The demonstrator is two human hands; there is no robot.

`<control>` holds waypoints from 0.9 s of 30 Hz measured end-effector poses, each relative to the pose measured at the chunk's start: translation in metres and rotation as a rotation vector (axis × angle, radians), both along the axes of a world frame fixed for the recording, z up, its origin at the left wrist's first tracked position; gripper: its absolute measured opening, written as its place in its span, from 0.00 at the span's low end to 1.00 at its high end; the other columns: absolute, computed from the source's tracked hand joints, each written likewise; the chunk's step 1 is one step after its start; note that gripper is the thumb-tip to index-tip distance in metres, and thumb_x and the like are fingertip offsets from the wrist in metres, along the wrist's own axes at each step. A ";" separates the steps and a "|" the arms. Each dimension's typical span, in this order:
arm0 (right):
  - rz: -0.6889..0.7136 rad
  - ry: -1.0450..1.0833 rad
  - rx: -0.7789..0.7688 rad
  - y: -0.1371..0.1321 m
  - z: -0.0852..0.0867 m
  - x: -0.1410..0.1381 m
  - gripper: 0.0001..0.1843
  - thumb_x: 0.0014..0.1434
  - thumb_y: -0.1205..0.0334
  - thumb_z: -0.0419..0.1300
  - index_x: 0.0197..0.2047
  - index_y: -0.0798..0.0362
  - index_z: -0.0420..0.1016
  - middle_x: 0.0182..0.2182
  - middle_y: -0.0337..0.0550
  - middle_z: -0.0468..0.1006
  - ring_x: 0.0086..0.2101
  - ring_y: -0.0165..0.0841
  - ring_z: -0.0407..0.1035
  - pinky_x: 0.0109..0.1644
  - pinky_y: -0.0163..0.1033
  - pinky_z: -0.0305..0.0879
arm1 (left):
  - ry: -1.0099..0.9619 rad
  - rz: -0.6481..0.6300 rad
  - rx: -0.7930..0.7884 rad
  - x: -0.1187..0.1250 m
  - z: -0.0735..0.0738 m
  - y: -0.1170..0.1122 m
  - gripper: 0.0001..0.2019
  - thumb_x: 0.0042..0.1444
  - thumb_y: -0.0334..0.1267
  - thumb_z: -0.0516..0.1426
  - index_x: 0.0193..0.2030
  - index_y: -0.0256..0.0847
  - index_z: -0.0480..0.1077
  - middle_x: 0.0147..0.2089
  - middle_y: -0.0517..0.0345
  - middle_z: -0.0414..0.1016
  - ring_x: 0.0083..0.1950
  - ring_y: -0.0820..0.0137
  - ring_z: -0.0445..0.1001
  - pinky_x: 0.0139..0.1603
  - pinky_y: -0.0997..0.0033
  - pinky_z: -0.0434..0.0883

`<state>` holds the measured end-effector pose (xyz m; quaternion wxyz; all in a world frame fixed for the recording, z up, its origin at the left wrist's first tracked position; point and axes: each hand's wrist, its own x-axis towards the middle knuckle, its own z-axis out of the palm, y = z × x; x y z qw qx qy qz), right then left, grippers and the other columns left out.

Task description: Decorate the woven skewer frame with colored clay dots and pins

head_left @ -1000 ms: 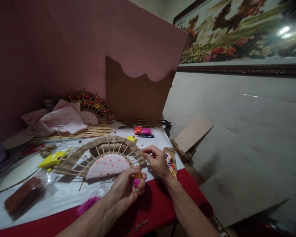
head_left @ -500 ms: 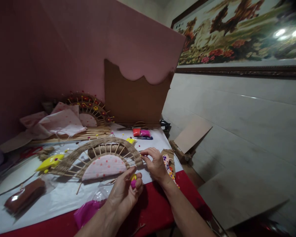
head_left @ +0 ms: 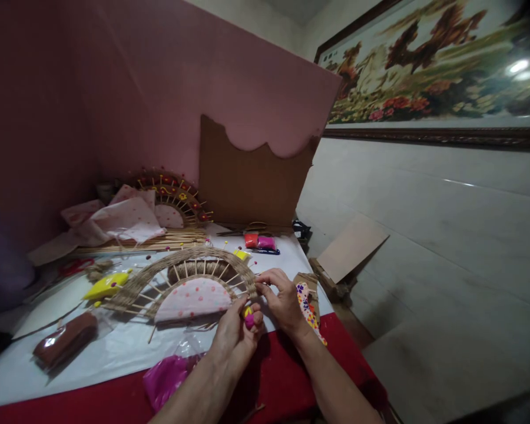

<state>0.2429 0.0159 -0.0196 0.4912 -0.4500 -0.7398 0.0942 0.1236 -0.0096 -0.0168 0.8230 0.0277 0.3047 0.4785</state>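
Note:
A half-round woven fan piece (head_left: 176, 272) of twine and wooden sticks lies on the white table cover, with a pink dotted fabric half-circle (head_left: 193, 299) at its centre. My left hand (head_left: 235, 338) is closed near the fan's front right edge, holding small lumps of yellow and pink clay (head_left: 248, 318) between thumb and fingers. My right hand (head_left: 282, 299) pinches at the right end of the woven rim, fingertips together on a stick end.
A pink clay packet (head_left: 168, 377), a brown packet (head_left: 65, 345), a yellow packet (head_left: 106, 285) and red and pink packets (head_left: 259, 241) lie about. A finished fan (head_left: 172, 197), pink fabric (head_left: 119, 219), loose sticks, a cardboard backdrop (head_left: 251, 174).
My hands have drawn closer together at the fan's right end. The view shifted slightly, and the pink clay packet now shows more in front.

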 end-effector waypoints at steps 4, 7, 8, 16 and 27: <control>-0.048 -0.006 0.048 0.000 0.001 -0.002 0.06 0.54 0.71 0.59 0.32 0.50 0.74 0.35 0.43 0.71 0.41 0.37 0.64 0.45 0.43 0.61 | -0.013 -0.013 0.002 0.000 0.000 -0.001 0.09 0.63 0.33 0.46 0.30 0.36 0.60 0.19 0.62 0.63 0.14 0.80 0.59 0.13 0.83 0.55; -0.067 -0.016 0.045 0.001 0.000 -0.002 0.06 0.55 0.71 0.59 0.32 0.50 0.75 0.36 0.44 0.70 0.42 0.37 0.64 0.47 0.44 0.61 | -0.021 -0.026 0.005 0.001 0.001 -0.001 0.10 0.63 0.34 0.45 0.30 0.36 0.60 0.19 0.62 0.63 0.13 0.80 0.58 0.12 0.83 0.54; -0.068 -0.019 0.043 0.001 0.000 -0.003 0.06 0.55 0.71 0.59 0.33 0.50 0.75 0.37 0.44 0.70 0.42 0.37 0.64 0.47 0.44 0.61 | -0.021 -0.031 0.003 0.001 0.002 -0.001 0.11 0.63 0.35 0.45 0.30 0.36 0.60 0.19 0.62 0.63 0.13 0.80 0.58 0.12 0.83 0.54; -0.060 -0.018 0.037 0.001 -0.002 -0.005 0.07 0.56 0.71 0.58 0.34 0.50 0.75 0.37 0.44 0.69 0.42 0.37 0.63 0.47 0.44 0.62 | 0.008 -0.039 0.002 0.002 0.005 -0.003 0.11 0.64 0.35 0.44 0.29 0.38 0.59 0.18 0.64 0.62 0.11 0.80 0.57 0.12 0.83 0.53; -0.042 -0.005 0.073 0.000 -0.002 -0.007 0.07 0.56 0.70 0.59 0.35 0.50 0.76 0.37 0.44 0.69 0.42 0.37 0.63 0.46 0.43 0.62 | 0.012 -0.035 -0.006 0.002 0.007 -0.004 0.11 0.64 0.36 0.45 0.30 0.38 0.59 0.17 0.64 0.62 0.11 0.81 0.57 0.12 0.84 0.53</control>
